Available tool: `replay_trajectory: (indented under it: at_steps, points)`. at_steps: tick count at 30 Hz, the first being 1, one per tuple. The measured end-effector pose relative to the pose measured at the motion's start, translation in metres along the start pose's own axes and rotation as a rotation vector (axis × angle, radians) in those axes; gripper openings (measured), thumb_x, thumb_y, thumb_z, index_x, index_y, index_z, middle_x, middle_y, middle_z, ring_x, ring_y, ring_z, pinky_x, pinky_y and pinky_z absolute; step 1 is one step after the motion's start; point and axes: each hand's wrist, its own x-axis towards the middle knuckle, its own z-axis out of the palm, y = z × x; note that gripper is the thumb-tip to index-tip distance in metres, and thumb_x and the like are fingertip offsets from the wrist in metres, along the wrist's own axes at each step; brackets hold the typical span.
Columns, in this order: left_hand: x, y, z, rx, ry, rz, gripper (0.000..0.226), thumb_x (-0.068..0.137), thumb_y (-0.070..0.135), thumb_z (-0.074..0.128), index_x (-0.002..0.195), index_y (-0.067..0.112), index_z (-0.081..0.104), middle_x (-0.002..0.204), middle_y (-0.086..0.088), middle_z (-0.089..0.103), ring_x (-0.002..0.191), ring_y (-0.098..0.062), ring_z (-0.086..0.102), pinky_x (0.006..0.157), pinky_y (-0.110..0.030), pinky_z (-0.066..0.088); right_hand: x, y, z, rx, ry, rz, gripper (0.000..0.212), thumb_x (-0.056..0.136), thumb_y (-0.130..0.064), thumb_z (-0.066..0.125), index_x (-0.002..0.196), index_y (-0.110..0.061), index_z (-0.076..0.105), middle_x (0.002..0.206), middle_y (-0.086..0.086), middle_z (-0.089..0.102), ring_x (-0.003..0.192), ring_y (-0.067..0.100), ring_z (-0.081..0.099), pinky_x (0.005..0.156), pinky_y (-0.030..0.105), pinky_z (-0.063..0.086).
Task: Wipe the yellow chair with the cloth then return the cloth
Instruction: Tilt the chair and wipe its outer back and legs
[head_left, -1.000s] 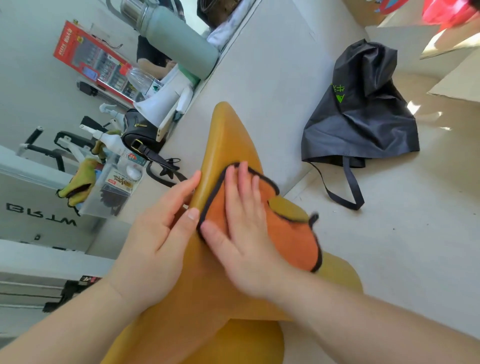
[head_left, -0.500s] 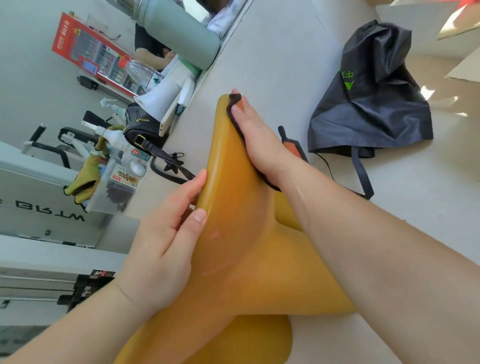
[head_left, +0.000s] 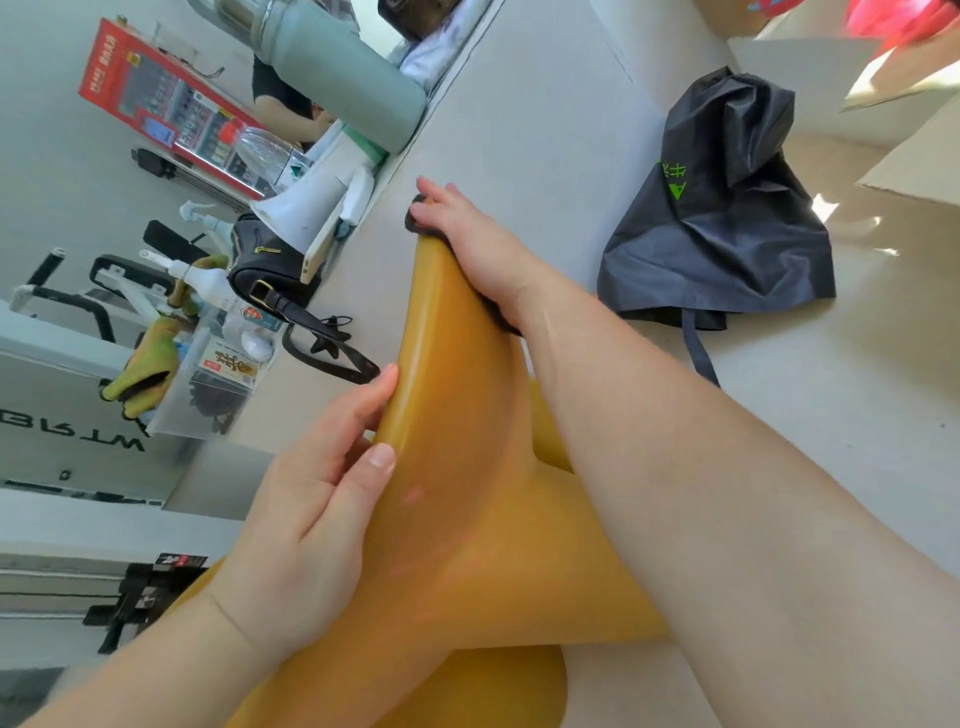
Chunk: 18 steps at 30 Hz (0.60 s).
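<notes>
The yellow chair (head_left: 457, 467) fills the middle of the view, its smooth curved shell narrowing to a tip at the top. My left hand (head_left: 311, 514) grips the chair's left edge, thumb on the front and fingers behind. My right hand (head_left: 467, 244) presses the cloth (head_left: 415, 221) over the tip of the chair. Almost all of the cloth is hidden under the palm; only its dark border shows at the fingertips and under the wrist.
A black bag (head_left: 727, 218) lies on the floor to the right. To the left stand a clear box (head_left: 208, 384) with spray bottles and gloves, a black handbag (head_left: 265, 280), a white megaphone (head_left: 311, 202) and a large green flask (head_left: 337, 67). Cardboard (head_left: 914, 161) is at the upper right.
My right hand slid the cloth from the middle of the chair's back up to its tip, hiding the orange face. The left hand kept its grip on the edge.
</notes>
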Motion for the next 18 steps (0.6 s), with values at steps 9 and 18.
replay_trajectory:
  at_steps: [9,18]
  points:
    - [0.000,0.001,-0.001,0.060,0.006,0.034,0.045,0.095,0.021,0.045,0.137,0.036,0.045,0.118,0.036,0.056,0.106,0.007,0.056,0.082,-0.002,0.044,-0.106,0.027,0.029,-0.143,0.011,-0.087,0.058,0.099,-0.064,0.023,0.149,-0.064,-0.006,0.167,-0.022,-0.016,0.154,0.015,-0.020,0.125,0.054,-0.007]
    - [0.002,-0.005,-0.003,0.028,-0.035,-0.010,0.051,0.092,0.043,0.044,0.143,0.037,0.045,0.125,0.020,0.058,0.111,-0.006,0.058,0.085,-0.010,0.048,-0.031,0.004,0.013,-0.149,0.061,-0.005,0.065,0.101,-0.057,0.031,0.161,-0.034,0.018,0.170,-0.009,0.010,0.156,0.009,0.004,0.127,0.047,0.002]
